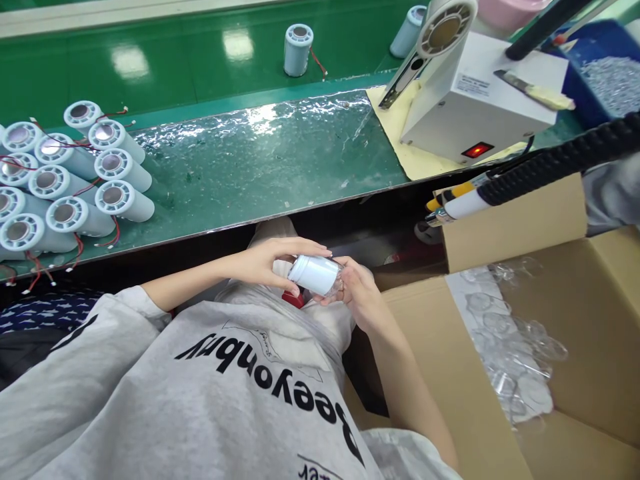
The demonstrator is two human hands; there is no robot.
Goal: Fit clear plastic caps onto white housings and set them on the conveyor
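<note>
A pale blue cylinder (315, 275) lies nearly level above my lap, held between both hands. My left hand (265, 263) wraps its left end, thumb below and fingers over the top. At the other end, my right hand (353, 283) has its fingers closed round the cylinder, where a clear plastic piece shows at the edge. Something red (293, 299) sits just under the cylinder. On the bench at the left stand several similar blue cylinders (113, 195) with ringed ends and thin red wires.
Beyond the green bench (270, 167), single cylinders stand on a green surface (200, 60). At the right are a white machine (480, 100) with a lit red switch, a black ribbed hose (560, 160), a blue bin (600, 50) and an open carton (590, 300) holding clear plastic pieces.
</note>
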